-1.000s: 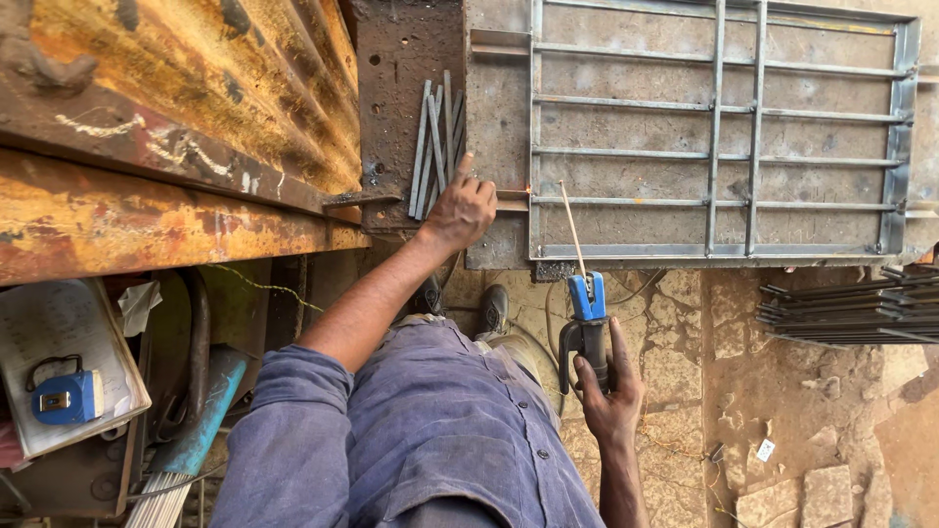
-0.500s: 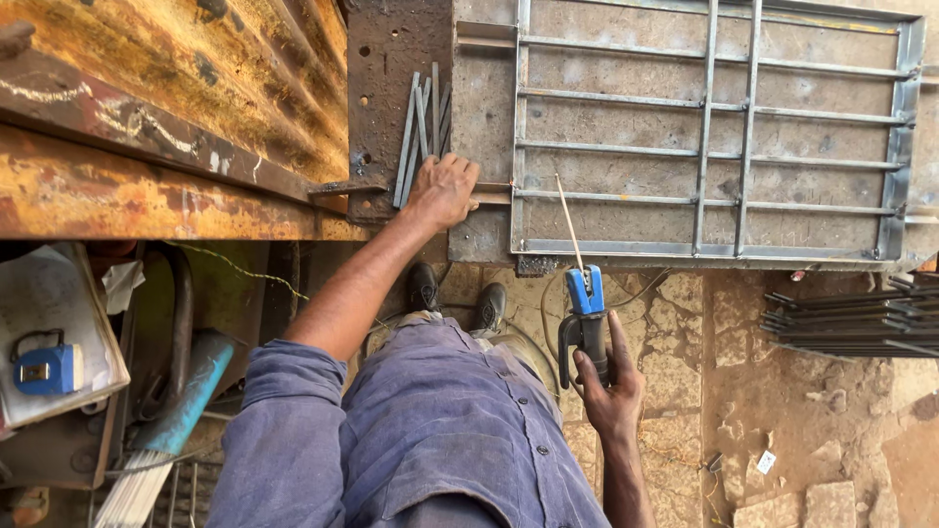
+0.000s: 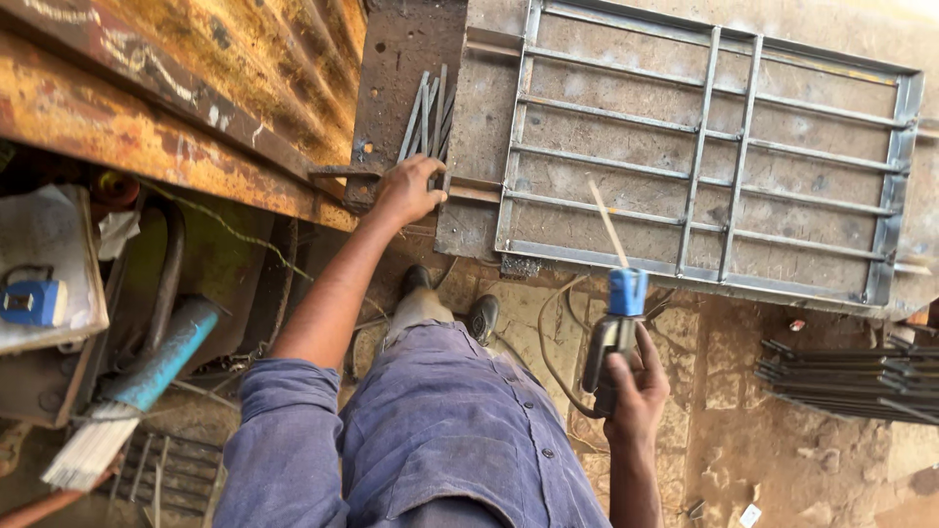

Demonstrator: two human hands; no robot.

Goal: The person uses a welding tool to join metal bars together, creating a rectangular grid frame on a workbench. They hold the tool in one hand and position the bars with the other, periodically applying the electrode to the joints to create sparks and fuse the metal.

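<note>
My left hand (image 3: 406,191) reaches forward and closes on the near ends of a bundle of thin grey metal rods (image 3: 427,115) lying on the worktable. My right hand (image 3: 636,391) grips a welding electrode holder (image 3: 614,328) with a blue head; a thin welding rod (image 3: 607,222) sticks up from it, over the near edge of a grey steel grille frame (image 3: 719,156) that lies flat on the table. I wear a blue shirt, and my dark shoes show below.
A rusty orange sheet-metal surface (image 3: 176,88) fills the upper left. A box with a small blue tool (image 3: 34,303) sits at the left, a blue tube (image 3: 161,357) beside it. More steel bars (image 3: 851,381) lie on the stone floor at right. A cable (image 3: 548,342) loops by my feet.
My left hand has slid left along the table edge and closed on the rod bundle. The view has shifted right; my right hand still holds the electrode holder upright.
</note>
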